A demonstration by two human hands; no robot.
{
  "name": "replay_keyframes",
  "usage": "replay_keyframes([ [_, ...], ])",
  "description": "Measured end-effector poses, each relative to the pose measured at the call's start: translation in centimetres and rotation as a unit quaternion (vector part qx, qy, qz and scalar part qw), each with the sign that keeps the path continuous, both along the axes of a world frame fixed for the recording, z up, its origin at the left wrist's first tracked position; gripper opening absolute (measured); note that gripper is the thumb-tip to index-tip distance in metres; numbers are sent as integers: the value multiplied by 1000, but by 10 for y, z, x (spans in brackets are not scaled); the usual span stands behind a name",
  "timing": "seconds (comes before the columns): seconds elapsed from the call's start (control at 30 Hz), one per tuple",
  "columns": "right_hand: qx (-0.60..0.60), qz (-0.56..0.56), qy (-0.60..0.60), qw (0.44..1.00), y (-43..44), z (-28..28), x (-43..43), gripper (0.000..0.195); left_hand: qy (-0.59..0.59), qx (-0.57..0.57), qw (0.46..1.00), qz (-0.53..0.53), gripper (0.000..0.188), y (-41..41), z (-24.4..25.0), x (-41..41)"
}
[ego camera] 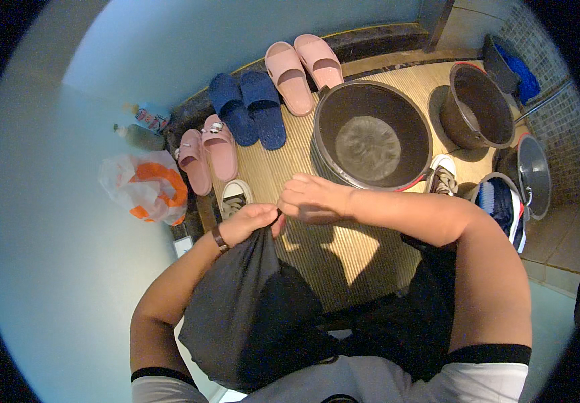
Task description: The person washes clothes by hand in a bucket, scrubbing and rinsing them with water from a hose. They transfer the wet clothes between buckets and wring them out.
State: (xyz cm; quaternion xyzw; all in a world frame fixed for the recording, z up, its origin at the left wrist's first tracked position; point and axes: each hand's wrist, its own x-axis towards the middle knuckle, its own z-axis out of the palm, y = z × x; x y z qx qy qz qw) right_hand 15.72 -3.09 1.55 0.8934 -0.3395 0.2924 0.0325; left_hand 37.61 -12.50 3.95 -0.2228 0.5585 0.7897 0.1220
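I am seated with dark trousers on. My left hand (250, 220), with a brown band on its wrist, pinches the dark trouser leg (244, 292) on my left side and draws the cloth into tight folds. Curled at the same gathered edge, my right hand (315, 199) meets the left fingertips; its own fingertips are partly hidden. Beyond my right hand stands a large dark bucket (322, 146) with rippled water (368, 148) in its bottom. The toes of my canvas sneakers show as a left sneaker (236, 197) and a right sneaker (442, 175).
Along the blue wall stand pink slippers (290, 75), navy slippers (264, 108) and pink slippers with ornaments (220, 146). A plastic bag (146, 186) and bottles (151, 118) lie left. At right are another bucket (453, 113), a grey basin (536, 176) and a scrubbing brush (486, 197).
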Motion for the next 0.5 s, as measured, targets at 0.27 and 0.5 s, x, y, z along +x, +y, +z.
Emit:
replay_keyframes([
  [0.27,88,-1,-118,989,2,2,2,15,-34,-175,983,-42,26,-4,3,16],
  [0.5,460,-136,-292,827,20,9,23,34,-5,-559,828,-28,25,23,24,6],
])
